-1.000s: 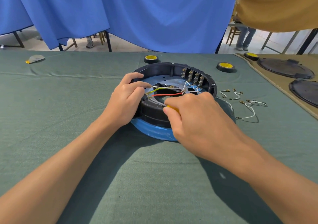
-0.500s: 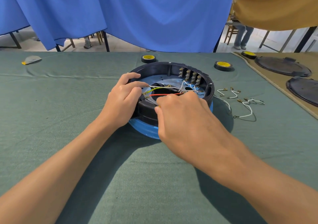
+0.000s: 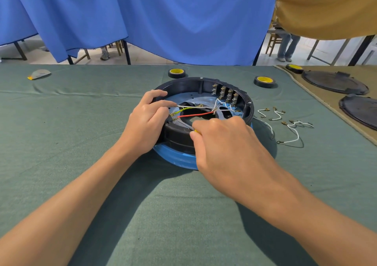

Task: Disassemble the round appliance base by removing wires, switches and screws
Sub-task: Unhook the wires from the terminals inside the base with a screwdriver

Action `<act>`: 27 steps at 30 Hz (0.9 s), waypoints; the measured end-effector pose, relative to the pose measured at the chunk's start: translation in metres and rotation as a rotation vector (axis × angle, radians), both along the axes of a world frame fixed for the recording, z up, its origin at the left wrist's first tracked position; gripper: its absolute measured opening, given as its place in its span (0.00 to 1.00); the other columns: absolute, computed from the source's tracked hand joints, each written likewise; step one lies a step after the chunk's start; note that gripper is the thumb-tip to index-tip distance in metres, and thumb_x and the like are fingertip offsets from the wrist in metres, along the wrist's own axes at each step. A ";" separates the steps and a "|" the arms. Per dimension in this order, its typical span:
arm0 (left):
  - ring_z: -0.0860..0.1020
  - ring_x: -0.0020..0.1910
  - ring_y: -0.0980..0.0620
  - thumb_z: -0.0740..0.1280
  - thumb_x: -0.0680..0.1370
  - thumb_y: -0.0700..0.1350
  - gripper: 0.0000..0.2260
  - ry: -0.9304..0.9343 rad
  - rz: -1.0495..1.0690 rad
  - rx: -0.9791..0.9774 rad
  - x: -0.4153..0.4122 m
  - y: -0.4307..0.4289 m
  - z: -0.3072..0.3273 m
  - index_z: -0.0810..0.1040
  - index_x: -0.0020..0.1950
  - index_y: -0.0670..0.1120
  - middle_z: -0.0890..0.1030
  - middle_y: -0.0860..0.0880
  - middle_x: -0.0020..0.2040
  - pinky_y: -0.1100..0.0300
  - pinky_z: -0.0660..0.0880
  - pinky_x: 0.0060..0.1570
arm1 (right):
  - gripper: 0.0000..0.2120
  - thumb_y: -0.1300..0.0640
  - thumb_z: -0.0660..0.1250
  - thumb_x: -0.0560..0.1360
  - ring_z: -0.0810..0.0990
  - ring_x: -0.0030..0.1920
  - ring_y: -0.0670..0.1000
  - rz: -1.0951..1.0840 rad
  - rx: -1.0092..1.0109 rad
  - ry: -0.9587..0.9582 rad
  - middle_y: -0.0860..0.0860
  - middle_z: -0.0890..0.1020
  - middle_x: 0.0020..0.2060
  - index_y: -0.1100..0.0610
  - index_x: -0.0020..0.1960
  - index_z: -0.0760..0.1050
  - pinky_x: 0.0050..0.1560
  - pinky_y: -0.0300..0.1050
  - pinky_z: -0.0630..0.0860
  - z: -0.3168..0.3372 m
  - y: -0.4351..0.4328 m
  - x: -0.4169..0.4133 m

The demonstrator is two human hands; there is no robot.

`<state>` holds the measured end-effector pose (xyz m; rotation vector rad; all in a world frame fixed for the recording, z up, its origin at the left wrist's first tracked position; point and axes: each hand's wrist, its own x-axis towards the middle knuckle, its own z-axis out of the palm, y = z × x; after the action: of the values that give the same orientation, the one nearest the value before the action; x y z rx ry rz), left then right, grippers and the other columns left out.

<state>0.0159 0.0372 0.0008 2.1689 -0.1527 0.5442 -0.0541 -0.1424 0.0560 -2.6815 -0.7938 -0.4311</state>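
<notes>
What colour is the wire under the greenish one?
The wire is red; the head view shows it best.

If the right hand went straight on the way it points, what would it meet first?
The right hand aims its tool up-left; first likely the brass wire terminals, then the left hand holding the wires. Depth unclear.

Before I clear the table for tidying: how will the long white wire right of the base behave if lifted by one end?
The long white wire is thin and lies in loose curves, so it will probably droop limply. It looks very light for its length. Its metal end terminals might snag the green cloth.
</notes>
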 end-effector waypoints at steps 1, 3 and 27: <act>0.69 0.65 0.57 0.52 0.74 0.48 0.15 0.001 0.001 0.004 0.000 0.000 0.000 0.79 0.50 0.55 0.70 0.55 0.65 0.46 0.63 0.68 | 0.11 0.54 0.61 0.76 0.70 0.35 0.57 0.003 0.001 -0.004 0.50 0.71 0.33 0.52 0.37 0.63 0.34 0.45 0.59 0.001 0.000 0.000; 0.68 0.65 0.57 0.52 0.74 0.48 0.16 0.002 0.002 0.009 -0.001 -0.001 0.001 0.79 0.50 0.55 0.70 0.55 0.65 0.46 0.63 0.68 | 0.14 0.55 0.61 0.77 0.64 0.33 0.54 0.021 0.008 0.001 0.47 0.66 0.29 0.52 0.34 0.61 0.29 0.43 0.56 0.003 0.001 0.000; 0.69 0.63 0.58 0.53 0.74 0.48 0.16 -0.001 0.014 -0.029 -0.001 -0.001 -0.002 0.79 0.50 0.56 0.71 0.56 0.64 0.48 0.64 0.67 | 0.16 0.54 0.62 0.76 0.68 0.36 0.57 -0.002 0.076 0.046 0.51 0.69 0.33 0.51 0.34 0.58 0.32 0.44 0.59 0.003 0.007 -0.002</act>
<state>0.0154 0.0364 -0.0010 2.1433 -0.1298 0.5528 -0.0558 -0.1353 0.0591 -2.6122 -0.7469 -0.3902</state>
